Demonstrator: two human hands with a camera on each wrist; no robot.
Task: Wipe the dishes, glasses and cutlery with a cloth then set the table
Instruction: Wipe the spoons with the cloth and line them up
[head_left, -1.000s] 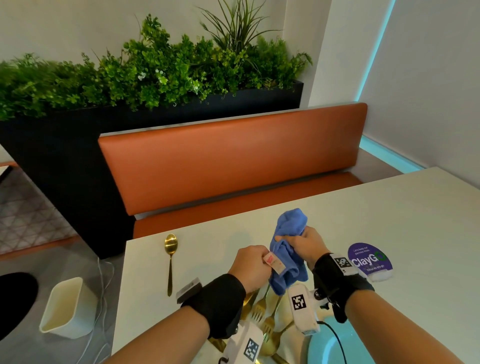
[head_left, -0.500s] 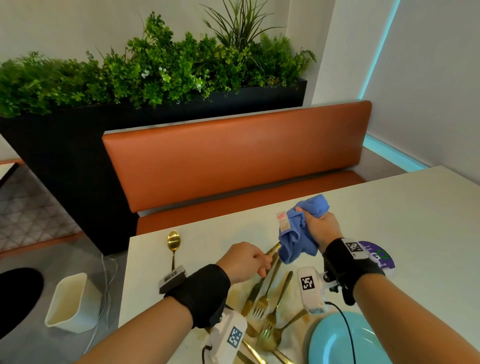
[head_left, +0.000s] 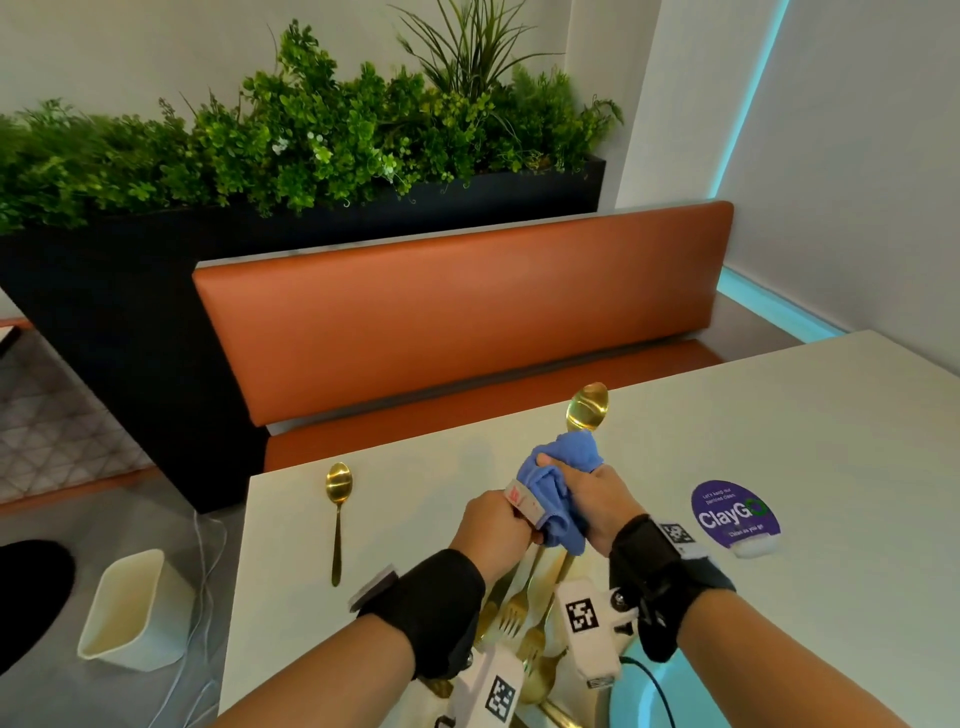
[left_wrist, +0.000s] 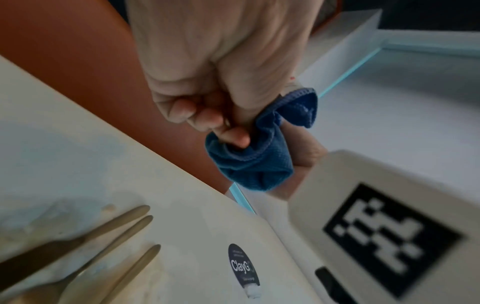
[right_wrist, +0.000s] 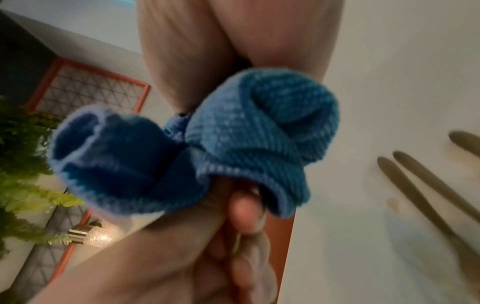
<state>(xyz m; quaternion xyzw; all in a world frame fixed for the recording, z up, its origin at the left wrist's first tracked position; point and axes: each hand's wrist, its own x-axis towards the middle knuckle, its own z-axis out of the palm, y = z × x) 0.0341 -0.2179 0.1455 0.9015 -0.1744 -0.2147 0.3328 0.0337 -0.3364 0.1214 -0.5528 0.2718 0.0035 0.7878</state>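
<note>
My left hand (head_left: 496, 525) grips the handle of a gold spoon (head_left: 587, 408), whose bowl sticks up past the blue cloth (head_left: 558, 486). My right hand (head_left: 597, 499) squeezes that bunched cloth (right_wrist: 233, 144) around the spoon's shaft, right against the left fist (left_wrist: 207, 92). The shaft itself is hidden inside the cloth (left_wrist: 259, 162). Both hands hover over the white table (head_left: 779, 426). A second gold spoon (head_left: 337, 514) lies flat near the table's left edge. Several gold forks and other cutlery (head_left: 522, 616) lie under my wrists, beside a light blue plate (head_left: 644, 699).
A purple round sticker (head_left: 735, 512) is on the table right of my hands. An orange bench (head_left: 457, 312) runs behind the table, with a black planter (head_left: 130, 291) of green plants beyond. A white bin (head_left: 135, 608) stands on the floor at the left.
Half a second ago the hands were apart, the cloth held off to the right. Now they have met again, with the cloth closed round the spoon and its bowl pointing up beyond it.
</note>
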